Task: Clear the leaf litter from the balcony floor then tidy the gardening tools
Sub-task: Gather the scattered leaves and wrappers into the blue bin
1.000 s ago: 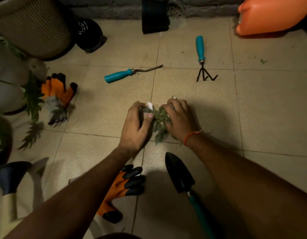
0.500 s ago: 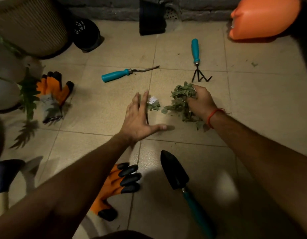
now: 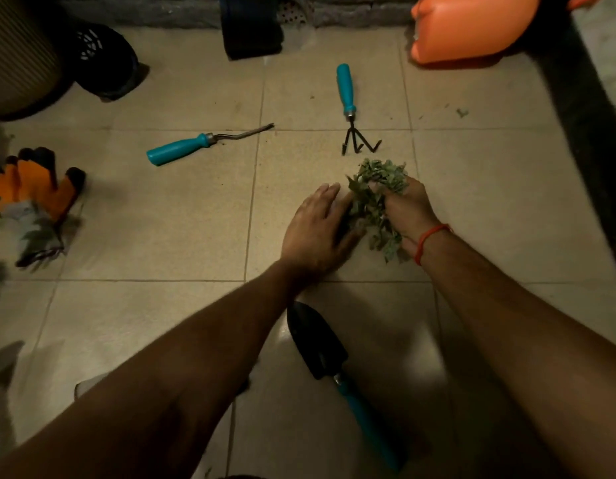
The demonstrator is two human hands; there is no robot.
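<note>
1. Your left hand (image 3: 317, 229) has slid right since half a second ago, and now presses flat, fingers extended, against the leaf litter (image 3: 375, 198).
2. Your right hand (image 3: 407, 210) holds that clump, fingers closed round it, just above the floor (image 3: 182, 219); the rake (image 3: 349, 108) lies just beyond, the trowel (image 3: 320, 344) near your forearms.

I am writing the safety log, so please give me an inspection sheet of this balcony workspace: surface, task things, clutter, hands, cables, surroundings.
Surface: beige tiled floor, small leaf scrap at far right.
Job's things: leaf bundle; weeder, hand rake, trowel all lying loose.
Clutter: orange glove at left.
Hands: right hand closed on the leaf bundle; left hand open, pressed against it.
Cables: nothing seen.
Surroundings: orange container, black pots, ribbed planter along the wall.
</note>
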